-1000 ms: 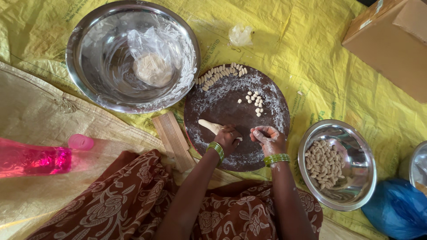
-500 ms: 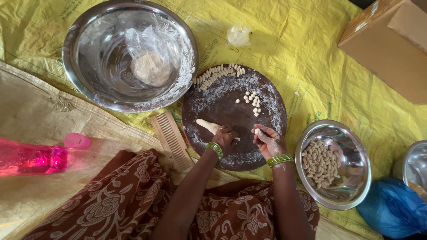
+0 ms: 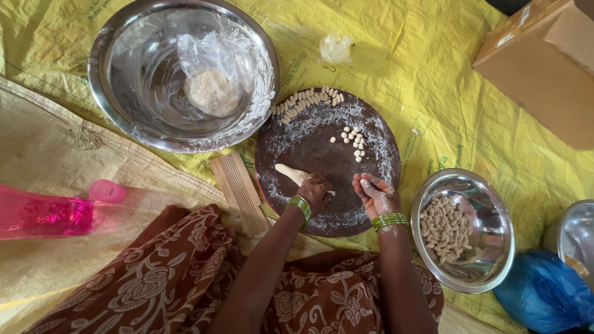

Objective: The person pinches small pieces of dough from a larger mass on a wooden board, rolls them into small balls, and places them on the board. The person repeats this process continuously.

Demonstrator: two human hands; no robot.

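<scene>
Left hand [image 3: 317, 192] grips the dough roll [image 3: 291, 174] at centre frame on the floured round board [image 3: 371, 204], right hand [image 3: 373, 192] fingers curled narrow, contents unclear; risk: pinched bits [image 3: 354, 141] stick together, being closely clustered.

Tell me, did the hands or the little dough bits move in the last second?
Only a little. The right hand eased slightly leftward on the round dark board, fingertips pinched together. The left hand stayed pressed on the dough roll. The small dough pieces, the row along the board's far edge and both steel bowls stayed where they were.
</scene>
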